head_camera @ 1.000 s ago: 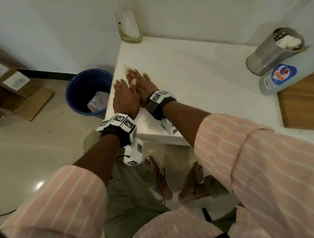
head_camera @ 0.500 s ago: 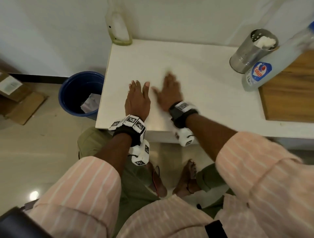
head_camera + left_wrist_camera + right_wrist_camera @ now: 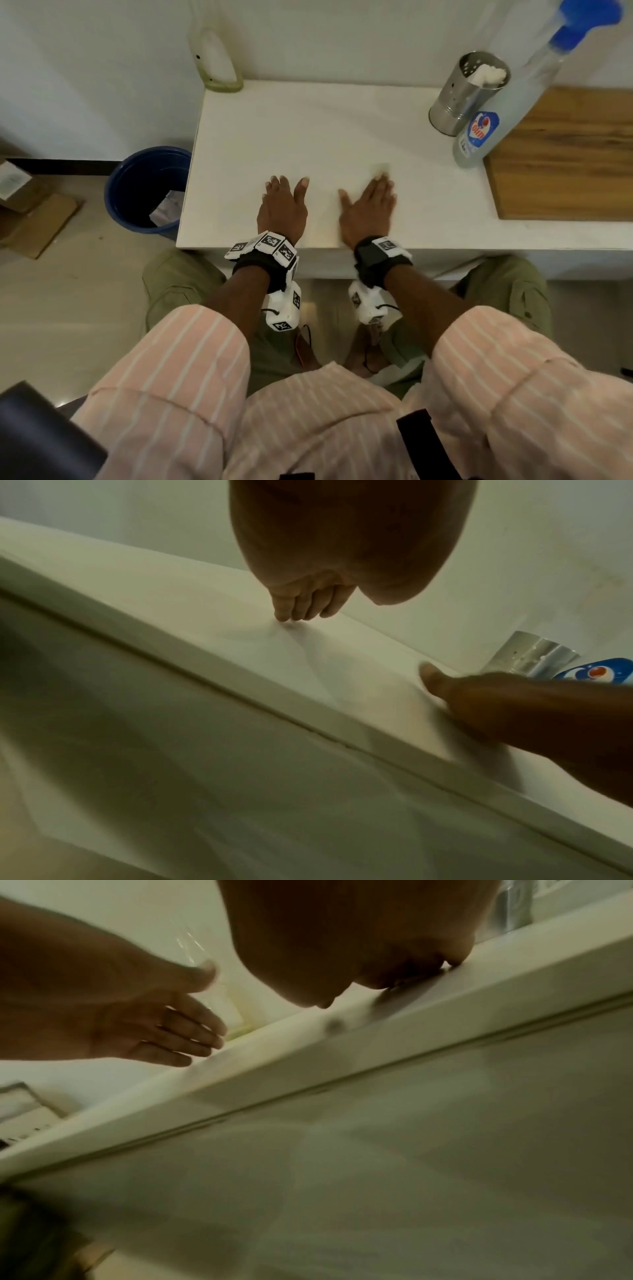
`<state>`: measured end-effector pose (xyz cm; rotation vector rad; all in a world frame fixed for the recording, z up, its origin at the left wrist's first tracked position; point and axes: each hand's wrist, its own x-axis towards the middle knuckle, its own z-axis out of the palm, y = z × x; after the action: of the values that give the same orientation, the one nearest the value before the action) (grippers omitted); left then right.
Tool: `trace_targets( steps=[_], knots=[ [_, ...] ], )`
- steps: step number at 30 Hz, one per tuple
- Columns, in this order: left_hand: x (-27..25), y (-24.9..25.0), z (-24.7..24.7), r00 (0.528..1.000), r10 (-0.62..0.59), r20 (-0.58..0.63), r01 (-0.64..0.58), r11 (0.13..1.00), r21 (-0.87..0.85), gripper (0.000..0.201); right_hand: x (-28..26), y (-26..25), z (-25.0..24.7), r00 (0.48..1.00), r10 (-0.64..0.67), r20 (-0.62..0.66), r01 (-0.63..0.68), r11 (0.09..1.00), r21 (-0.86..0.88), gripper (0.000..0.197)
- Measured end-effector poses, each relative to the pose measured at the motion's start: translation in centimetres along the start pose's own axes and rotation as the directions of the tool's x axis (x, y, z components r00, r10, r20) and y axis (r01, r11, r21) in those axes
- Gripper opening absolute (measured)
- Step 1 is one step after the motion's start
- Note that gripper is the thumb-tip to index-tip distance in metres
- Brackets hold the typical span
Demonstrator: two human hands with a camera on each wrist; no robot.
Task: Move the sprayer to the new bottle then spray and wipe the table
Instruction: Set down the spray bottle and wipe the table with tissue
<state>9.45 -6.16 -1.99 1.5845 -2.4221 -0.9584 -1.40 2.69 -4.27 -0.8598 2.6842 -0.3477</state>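
Note:
In the head view my left hand (image 3: pixel 283 202) lies flat on the white table (image 3: pixel 325 130) near its front edge, fingers straight, holding nothing. Beside it my right hand (image 3: pixel 371 204) presses flat on a pale wipe (image 3: pixel 382 168), which shows only just beyond the fingertips. The clear spray bottle (image 3: pixel 503 106) with a blue sprayer (image 3: pixel 582 20) stands at the right, apart from both hands. An empty clear bottle (image 3: pixel 215 65) stands at the back left corner. In the left wrist view my fingertips (image 3: pixel 291 612) touch the tabletop.
A perforated steel holder (image 3: pixel 459 99) with white tissue stands next to the spray bottle. A wooden board (image 3: pixel 565 154) covers the table's right end. A blue bin (image 3: pixel 144 192) sits on the floor left of the table, with cardboard boxes (image 3: pixel 20 192) beyond.
Both hands have slid right from the table's left edge to its front middle. They were overlapping and have spread apart, the right hand sweeping further right with the wipe.

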Motion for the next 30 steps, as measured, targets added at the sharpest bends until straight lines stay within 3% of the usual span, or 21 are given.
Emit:
trace_targets(
  steps=[2, 4, 6, 7, 9, 10, 11, 13, 14, 15, 16, 18, 20, 21, 23, 24, 26, 28, 30],
  knots=[
    [-0.1, 0.1, 0.5, 1.0, -0.009, -0.012, 0.009, 1.0, 0.005, 0.068, -1.7, -2.7, 1.7, 0.971, -0.219, 0.101, 0.221, 0.975, -0.009, 0.077],
    [-0.4, 0.0, 0.8, 1.0, 0.006, -0.023, -0.004, 0.997, 0.073, 0.07, -4.7, -4.6, 2.1, 0.84, -0.504, 0.2, 0.518, 0.855, -0.018, 0.077],
    [-0.8, -0.1, 1.0, 1.0, 0.01, -0.011, -0.009, 0.994, 0.106, 0.071, -6.6, -4.4, 2.0, 0.697, -0.63, 0.344, 0.655, 0.754, 0.054, 0.069],
    [-1.1, -0.1, 1.1, 1.0, -0.002, -0.002, 0.002, 0.995, 0.099, 0.071, -7.0, -3.8, 1.6, 0.629, -0.691, 0.356, 0.735, 0.678, 0.019, 0.061],
    [-1.5, -0.1, 1.3, 1.0, -0.004, 0.014, 0.003, 0.996, 0.094, 0.071, -6.9, -1.8, 1.6, 0.555, -0.769, 0.318, 0.83, 0.537, -0.149, 0.055],
    [-1.9, 0.0, 1.5, 1.0, 0.0, 0.016, -0.002, 0.995, 0.099, 0.071, -6.2, -0.2, 1.6, 0.58, -0.761, 0.291, 0.814, 0.543, -0.205, 0.061],
    [-2.0, 0.0, 1.9, 1.0, 0.013, 0.019, -0.015, 0.993, 0.115, 0.071, -5.3, 1.7, 1.1, 0.657, -0.714, 0.242, 0.754, 0.612, -0.239, 0.069],
    [-2.5, 0.3, 2.4, 0.999, 0.026, 0.02, -0.028, 0.991, 0.134, 0.071, -4.4, 6.0, -0.4, 0.877, -0.467, 0.118, 0.48, 0.834, -0.273, 0.075],
    [-2.7, 0.5, 2.6, 1.0, 0.023, 0.016, -0.025, 0.991, 0.13, 0.072, -4.3, 7.8, -1.6, 0.957, -0.286, 0.046, 0.288, 0.922, -0.259, 0.071],
    [-3.0, 0.9, 2.8, 1.0, 0.025, 0.01, -0.026, 0.992, 0.123, 0.072, -4.3, 9.1, -2.4, 0.995, -0.104, 0.009, 0.103, 0.964, -0.247, 0.071],
    [-3.3, 1.2, 3.0, 1.0, 0.027, 0.005, -0.027, 0.992, 0.126, 0.072, -4.5, 9.5, -3.2, 0.999, 0.049, -0.015, -0.051, 0.969, -0.243, 0.076],
    [-3.8, 2.0, 3.3, 0.999, 0.039, 0.007, -0.039, 0.991, 0.128, 0.072, -4.9, 8.1, -3.3, 0.975, 0.22, -0.003, -0.216, 0.951, -0.223, 0.091],
    [-3.9, 2.5, 3.6, 0.999, 0.037, 0.027, -0.039, 0.995, 0.093, 0.073, -6.2, 4.8, -2.4, 0.969, 0.237, 0.071, -0.218, 0.954, -0.206, 0.096],
    [-3.9, 2.6, 3.5, 0.999, 0.031, 0.029, -0.033, 0.997, 0.067, 0.073, -7.3, 2.9, -1.9, 0.977, 0.174, 0.122, -0.141, 0.96, -0.24, 0.094],
    [-3.8, 2.5, 3.0, 1.0, 0.023, 0.004, -0.023, 0.999, 0.036, 0.072, -9.4, -0.4, 0.0, 0.974, -0.1, 0.205, 0.171, 0.914, -0.367, 0.088],
    [-3.8, 2.2, 2.6, 1.0, 0.023, -0.019, -0.023, 0.999, 0.043, 0.072, -10.4, -1.6, 0.9, 0.927, -0.26, 0.269, 0.355, 0.84, -0.411, 0.086],
    [-3.9, 1.2, 1.7, 0.998, 0.019, -0.063, -0.014, 0.997, 0.081, 0.071, -11.2, -3.1, 2.1, 0.784, -0.474, 0.401, 0.612, 0.7, -0.369, 0.075],
    [-3.9, 0.1, 1.1, 0.996, -0.015, -0.091, 0.024, 0.995, 0.097, 0.072, -10.5, -3.5, 1.9, 0.655, -0.601, 0.458, 0.744, 0.618, -0.254, 0.065],
    [-3.7, -1.0, 0.5, 0.993, -0.071, -0.098, 0.081, 0.991, 0.107, 0.074, -9.3, -3.2, 1.7, 0.562, -0.719, 0.408, 0.826, 0.513, -0.233, 0.06]
  ],
)
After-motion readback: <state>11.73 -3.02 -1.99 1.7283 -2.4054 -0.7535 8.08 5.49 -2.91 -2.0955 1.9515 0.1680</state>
